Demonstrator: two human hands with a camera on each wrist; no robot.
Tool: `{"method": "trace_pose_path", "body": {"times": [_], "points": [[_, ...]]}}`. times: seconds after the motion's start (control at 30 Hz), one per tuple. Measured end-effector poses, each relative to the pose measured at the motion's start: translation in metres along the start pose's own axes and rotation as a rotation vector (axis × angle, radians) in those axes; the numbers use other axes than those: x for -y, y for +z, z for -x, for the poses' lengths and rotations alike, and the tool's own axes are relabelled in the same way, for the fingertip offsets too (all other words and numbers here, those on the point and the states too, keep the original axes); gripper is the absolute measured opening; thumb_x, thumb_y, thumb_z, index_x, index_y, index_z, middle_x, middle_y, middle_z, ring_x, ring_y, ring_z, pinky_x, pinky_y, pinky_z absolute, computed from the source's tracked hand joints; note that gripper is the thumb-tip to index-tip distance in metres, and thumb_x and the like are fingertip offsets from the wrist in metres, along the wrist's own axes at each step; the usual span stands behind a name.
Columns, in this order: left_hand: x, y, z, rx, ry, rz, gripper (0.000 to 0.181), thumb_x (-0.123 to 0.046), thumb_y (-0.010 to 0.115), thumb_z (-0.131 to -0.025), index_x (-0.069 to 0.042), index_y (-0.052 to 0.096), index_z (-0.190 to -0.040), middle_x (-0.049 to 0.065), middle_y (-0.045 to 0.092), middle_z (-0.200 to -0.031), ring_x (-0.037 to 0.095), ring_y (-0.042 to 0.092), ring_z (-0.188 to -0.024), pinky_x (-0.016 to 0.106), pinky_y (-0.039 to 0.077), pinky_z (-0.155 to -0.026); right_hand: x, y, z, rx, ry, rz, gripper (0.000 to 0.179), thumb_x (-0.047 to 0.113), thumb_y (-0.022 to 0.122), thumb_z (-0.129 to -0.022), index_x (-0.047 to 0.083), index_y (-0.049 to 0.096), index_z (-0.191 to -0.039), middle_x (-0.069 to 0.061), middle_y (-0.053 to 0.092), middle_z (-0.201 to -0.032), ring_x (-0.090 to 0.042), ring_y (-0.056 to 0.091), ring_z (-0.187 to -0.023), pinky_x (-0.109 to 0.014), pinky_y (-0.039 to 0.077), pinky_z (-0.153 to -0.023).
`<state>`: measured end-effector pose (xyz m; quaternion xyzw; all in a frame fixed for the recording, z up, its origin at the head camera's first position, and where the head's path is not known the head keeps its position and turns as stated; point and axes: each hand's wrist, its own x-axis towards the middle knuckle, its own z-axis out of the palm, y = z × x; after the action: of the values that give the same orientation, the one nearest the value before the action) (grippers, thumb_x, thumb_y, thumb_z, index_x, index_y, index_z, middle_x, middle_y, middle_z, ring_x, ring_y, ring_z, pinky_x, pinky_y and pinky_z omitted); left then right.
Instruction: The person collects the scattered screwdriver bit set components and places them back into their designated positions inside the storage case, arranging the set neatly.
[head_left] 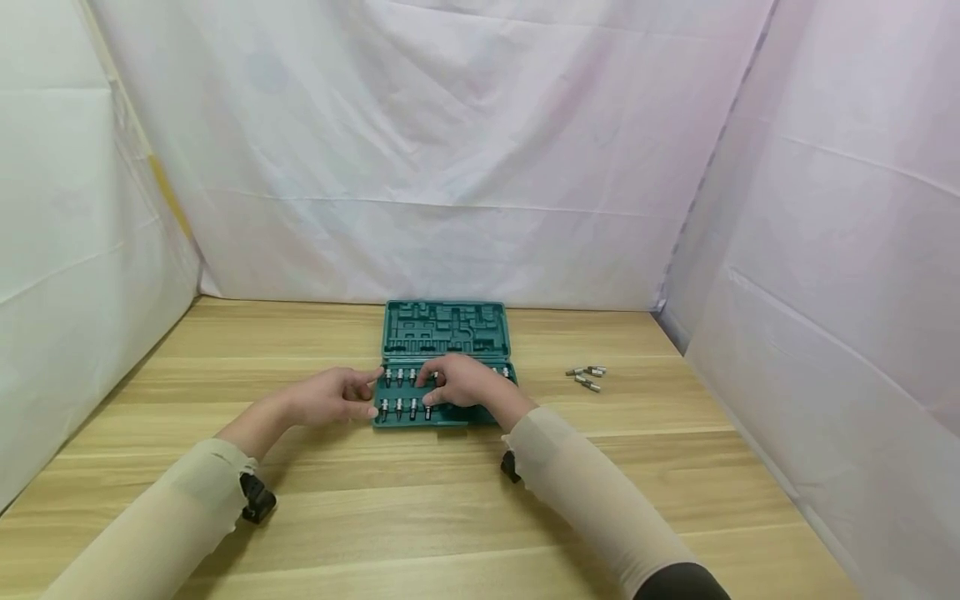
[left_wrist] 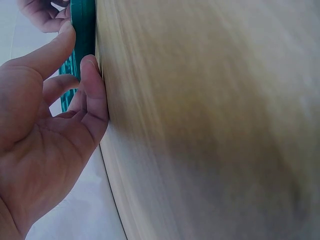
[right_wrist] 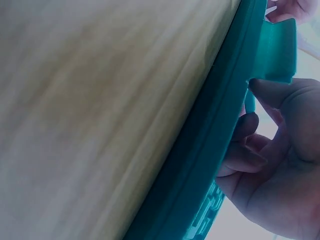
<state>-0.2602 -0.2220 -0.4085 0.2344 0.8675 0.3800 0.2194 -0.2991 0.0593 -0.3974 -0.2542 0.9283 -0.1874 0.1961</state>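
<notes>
A green plastic case (head_left: 446, 354) lies unfolded on the table, its lid at the back. Bit sockets (head_left: 399, 407) with silvery bases stand in two rows in the near half. My left hand (head_left: 333, 396) grips the case's left end, thumb at the near corner, index finger at the far one. In the left wrist view, the thumb rests on the green edge (left_wrist: 84, 25). Over the middle of the rows is my right hand (head_left: 461, 382), its fingers bent down among the sockets. The thumb is beside a near-row socket (head_left: 428, 411); anything between the fingertips is hidden.
Several loose bit sockets (head_left: 588, 383) lie right of the case on the wooden table (head_left: 360, 508). A latch tab (right_wrist: 280, 50) juts from the case's near side. White sheeting (head_left: 427, 167) encloses the table at the back and both sides.
</notes>
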Motion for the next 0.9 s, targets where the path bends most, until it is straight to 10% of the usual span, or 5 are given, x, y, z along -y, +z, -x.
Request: {"method": "trace_pose_path", "body": {"times": [0.9], "points": [[0.0001, 0.0004, 0.0004, 0.004, 0.018, 0.031, 0.082, -0.023, 0.074, -0.107, 0.002, 0.028, -0.171, 0.021, 0.069, -0.129, 0.018, 0.062, -0.086, 0.034, 0.058, -0.076, 0.0003, 0.0018, 0.0007, -0.008, 0.002, -0.003, 0.027, 0.035, 0.077, -0.104, 0.030, 0.075, -0.131, -0.007, 0.070, -0.138, -0.024, 0.067, -0.123, -0.048, 0.056, -0.108]]}}
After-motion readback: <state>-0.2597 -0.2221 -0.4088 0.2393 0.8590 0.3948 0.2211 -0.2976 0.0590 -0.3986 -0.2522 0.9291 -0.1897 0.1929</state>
